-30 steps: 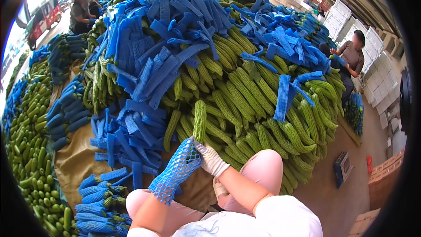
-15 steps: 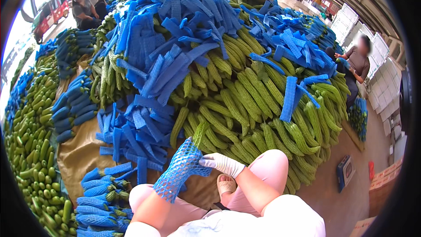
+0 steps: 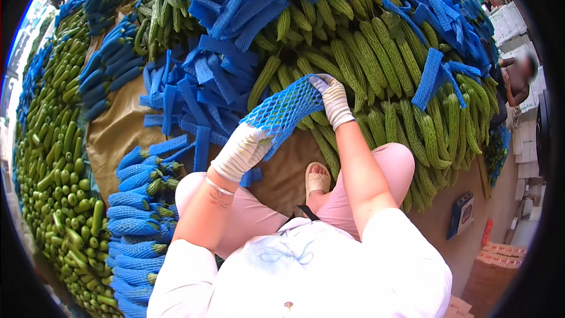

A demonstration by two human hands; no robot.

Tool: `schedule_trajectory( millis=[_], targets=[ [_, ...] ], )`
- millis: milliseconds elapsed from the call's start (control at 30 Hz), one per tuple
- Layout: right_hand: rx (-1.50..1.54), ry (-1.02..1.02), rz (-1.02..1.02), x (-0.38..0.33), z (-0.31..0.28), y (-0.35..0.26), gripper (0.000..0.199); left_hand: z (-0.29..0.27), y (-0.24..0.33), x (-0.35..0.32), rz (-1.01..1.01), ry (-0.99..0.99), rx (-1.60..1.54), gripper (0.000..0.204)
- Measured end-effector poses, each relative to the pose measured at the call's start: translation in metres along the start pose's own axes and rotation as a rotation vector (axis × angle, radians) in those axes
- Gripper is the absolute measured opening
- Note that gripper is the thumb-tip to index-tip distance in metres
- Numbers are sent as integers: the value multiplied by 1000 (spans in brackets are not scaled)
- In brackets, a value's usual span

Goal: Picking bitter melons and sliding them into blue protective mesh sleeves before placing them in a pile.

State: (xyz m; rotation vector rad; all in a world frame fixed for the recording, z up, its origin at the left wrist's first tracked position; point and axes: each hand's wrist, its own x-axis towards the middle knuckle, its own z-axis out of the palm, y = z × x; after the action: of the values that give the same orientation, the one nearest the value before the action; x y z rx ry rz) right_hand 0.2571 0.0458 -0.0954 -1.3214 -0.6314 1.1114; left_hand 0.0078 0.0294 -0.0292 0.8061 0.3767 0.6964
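Observation:
Stretched between my two gloved hands is a blue foam net sleeve (image 3: 288,106), with the green of a bitter melon (image 3: 266,135) showing through its mesh and at its near end. My left hand (image 3: 241,152), in a striped white glove, is closed around that near end. At the far end, the fingers of my right hand (image 3: 332,99) pinch the net. Beyond my hands lies a heap of bare bitter melons (image 3: 376,59). Loose blue net sleeves (image 3: 200,82) are piled to the left of it. Sleeved melons (image 3: 132,227) lie stacked by my left knee.
Shorter green gourds (image 3: 65,200) spread along the far left. A brown tarp (image 3: 120,123) lies under the piles. A blue box-like device (image 3: 462,215) stands on the floor at right, near cartons (image 3: 500,259). Another person (image 3: 518,82) sits at the right edge.
The net sleeve has come off my left hand and wrist and now lies around the melon. My right hand has moved forward to its far end. The view has tilted down.

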Motion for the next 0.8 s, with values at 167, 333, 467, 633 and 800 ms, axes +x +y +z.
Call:
schedule_trajectory(
  millis=[167,333,467,633,800],
  targets=[
    [29,334,-10,-18,-5,29,35,18,2,-11,-91,39,-38,55],
    [730,-146,366,-95,15,3,46,36,-12,-23,278,-253,1090,58],
    [588,-176,327,-105,-18,6,48,40,9,-27,-358,0,444,25],
    [26,-198,16,-137,21,-25,63,36,2,-14,150,235,592,61],
    [-253,-434,-419,-156,48,3,80,45,-11,-3,280,431,676,91]
  ],
)
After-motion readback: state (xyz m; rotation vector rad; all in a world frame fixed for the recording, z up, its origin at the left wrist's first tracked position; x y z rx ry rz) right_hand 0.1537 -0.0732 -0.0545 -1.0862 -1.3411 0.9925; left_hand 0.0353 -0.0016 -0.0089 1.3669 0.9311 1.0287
